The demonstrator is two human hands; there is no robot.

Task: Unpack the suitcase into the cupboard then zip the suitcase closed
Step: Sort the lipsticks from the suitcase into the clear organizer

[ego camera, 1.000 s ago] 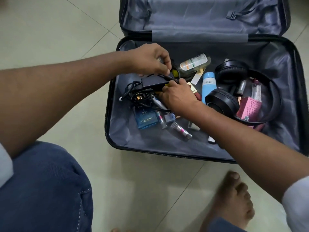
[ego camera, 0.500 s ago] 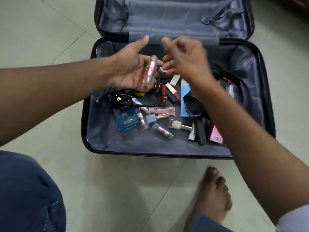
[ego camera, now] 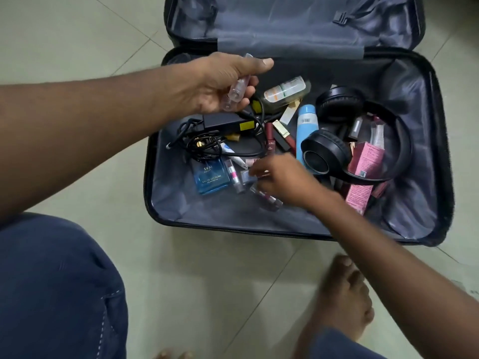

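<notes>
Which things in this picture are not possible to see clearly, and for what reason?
Head view only:
- Right hand: motion blur; whether it grips the small tubes under it cannot be told.
- Small clear bottle in the left hand: partly covered by fingers; label unreadable.
- Blue cologne box: brand name cut short by a cable.
- Items under the headphones: partly hidden.
- Cupboard: outside the frame.
- Suitcase: lid top cut by the edge.

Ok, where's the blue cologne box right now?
The blue cologne box lies flat in the suitcase, toward its near-left corner, just below the tangled black cables and left of the reaching right hand.
</notes>
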